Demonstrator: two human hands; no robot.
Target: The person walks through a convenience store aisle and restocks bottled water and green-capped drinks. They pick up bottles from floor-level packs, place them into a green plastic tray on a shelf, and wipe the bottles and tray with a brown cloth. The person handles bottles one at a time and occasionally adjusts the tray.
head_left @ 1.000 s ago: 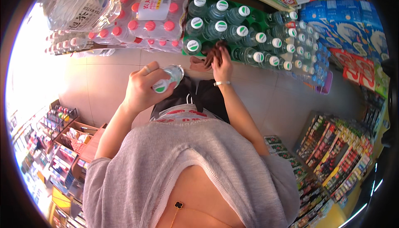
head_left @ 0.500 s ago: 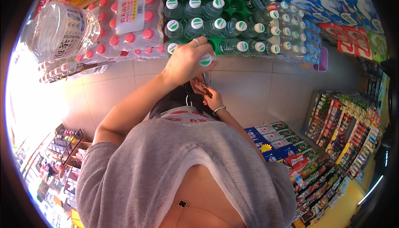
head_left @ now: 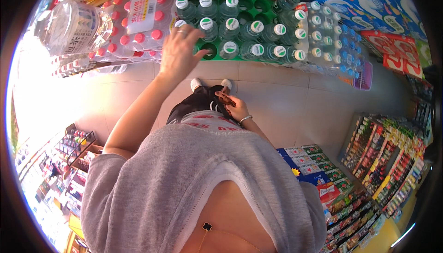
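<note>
My left hand is over the front left of a green plastic crate. Its fingers are bent but apart, the thumb held out to the side, nothing visibly held. Just beyond the fingertips stands a clear bottle with a white-and-green cap; whether they touch it I cannot tell. To the right of the thumb is an unfilled crate hole, then an upright bottle in the front row. Lower down, by my waist, my right hand is closed around a crumpled brown thing, possibly cloth.
Shrink-wrapped red-capped bottles and a large clear jug stand left of the crate. Rightward are white-capped bottles, blue-capped bottles and blue cartons. Behind me at right are beer cartons and a packed shelf.
My left hand has let go of a white-and-green-capped bottle, which now stands in the crate's front row, and has moved left with fingers apart. My right hand still holds the brown thing.
</note>
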